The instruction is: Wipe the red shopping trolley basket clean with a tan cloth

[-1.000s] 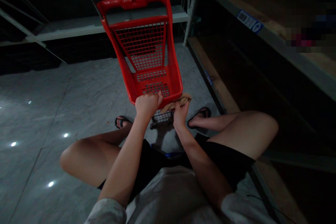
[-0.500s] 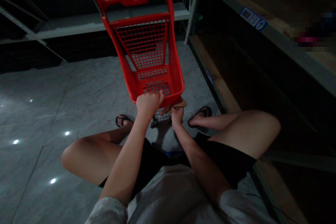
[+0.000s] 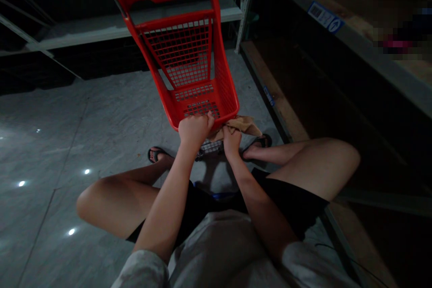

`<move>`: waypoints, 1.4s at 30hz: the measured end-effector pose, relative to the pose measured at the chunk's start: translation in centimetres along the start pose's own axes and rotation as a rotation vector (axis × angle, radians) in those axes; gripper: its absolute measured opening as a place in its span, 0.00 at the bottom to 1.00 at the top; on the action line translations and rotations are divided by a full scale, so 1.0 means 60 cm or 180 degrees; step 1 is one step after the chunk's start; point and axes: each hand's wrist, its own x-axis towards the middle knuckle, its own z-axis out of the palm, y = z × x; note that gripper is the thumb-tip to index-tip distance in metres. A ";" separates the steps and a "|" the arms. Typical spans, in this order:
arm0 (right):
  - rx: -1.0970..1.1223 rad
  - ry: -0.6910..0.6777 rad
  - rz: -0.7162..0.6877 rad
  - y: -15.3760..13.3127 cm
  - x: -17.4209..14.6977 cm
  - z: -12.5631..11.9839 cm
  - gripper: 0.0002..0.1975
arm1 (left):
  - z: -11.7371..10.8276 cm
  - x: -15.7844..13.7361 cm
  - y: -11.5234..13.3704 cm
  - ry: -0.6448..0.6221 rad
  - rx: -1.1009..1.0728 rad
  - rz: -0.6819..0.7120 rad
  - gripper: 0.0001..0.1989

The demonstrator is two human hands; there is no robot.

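Note:
A red plastic shopping cart point(image 3: 227, 85) stands between my feet, its basket facing me and its handle at the far end. My left hand point(image 3: 195, 129) is closed over the near rim of the basket. Just below that rim, to the right, my right hand point(image 3: 232, 140) grips a tan cloth point(image 3: 245, 124) against the outside of the basket's front. One corner of the cloth spreads out to the right, over my sandal. The fingertips of both hands are partly hidden. Part of the cart's metal lower frame point(image 3: 211, 146) shows under the basket.
White metal shelving point(image 3: 84, 38) runs along the back. On the right rises a dark shelf unit point(image 3: 364, 38) with a blue-and-white label point(image 3: 326, 16) on its edge. The grey concrete floor point(image 3: 111, 117) reflects several lights. My sandalled feet flank the cart.
My right hand has moved slightly up and right with the cloth, and more of the cloth shows. My left hand stays on the rim. The cart's handle has shifted slightly up and left in view.

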 end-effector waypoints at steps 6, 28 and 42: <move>-0.0797 -0.0958 0.0267 0.056 0.005 -0.041 0.02 | 0.005 0.014 0.018 0.0011 0.0017 -0.0073 0.34; 0.0240 0.0549 -0.1198 -0.085 0.030 -0.042 0.07 | 0.010 0.022 0.037 0.0062 0.0001 -0.0150 0.35; 0.0348 0.0460 -0.0379 -0.008 0.027 -0.031 0.06 | 0.012 0.023 0.038 0.0118 -0.0009 -0.0095 0.35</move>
